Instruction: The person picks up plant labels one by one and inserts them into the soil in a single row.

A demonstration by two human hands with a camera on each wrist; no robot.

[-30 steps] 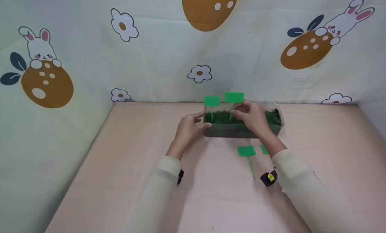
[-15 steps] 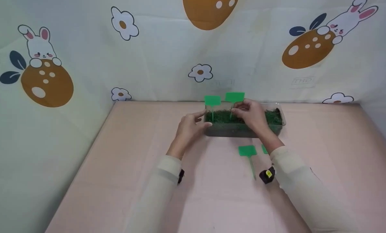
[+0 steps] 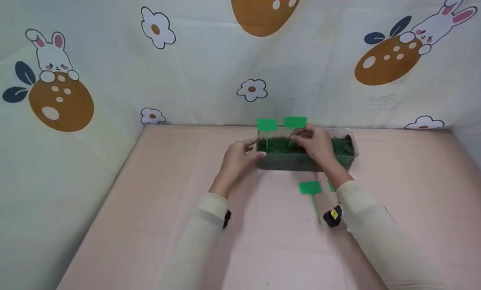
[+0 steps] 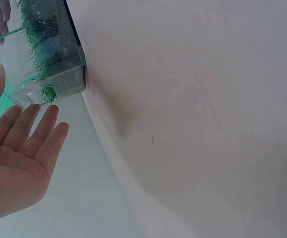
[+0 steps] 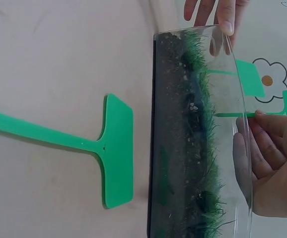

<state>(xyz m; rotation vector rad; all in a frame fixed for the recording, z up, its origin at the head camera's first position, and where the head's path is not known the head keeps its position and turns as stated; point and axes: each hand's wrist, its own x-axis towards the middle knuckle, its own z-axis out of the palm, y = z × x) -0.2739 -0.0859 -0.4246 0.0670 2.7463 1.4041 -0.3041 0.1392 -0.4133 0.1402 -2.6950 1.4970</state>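
A clear rectangular planter box [image 3: 285,162] with dark soil and green grass [image 5: 210,163] stands at the back of the table. My left hand [image 3: 237,158] holds its left end, thumb at the near corner and fingers against the end wall. One green plant label [image 3: 267,125] stands upright in the grass near that hand. With thumb and fingertips, my right hand [image 3: 318,143] pinches the stem of a second green plant label [image 3: 295,122]. In the right wrist view, this stem's tip [image 5: 218,115] meets the grass.
A loose green plant label [image 3: 310,188] lies on the pink tabletop [image 3: 176,173] in front of the box. Another label [image 3: 331,187] is mostly hidden by my right forearm. The patterned wall sheet [image 3: 200,68] rises just behind the box.
The pinched label's plate sits slightly lower against the right hand than before. The left hand keeps its place on the box. The whole view has shifted slightly.
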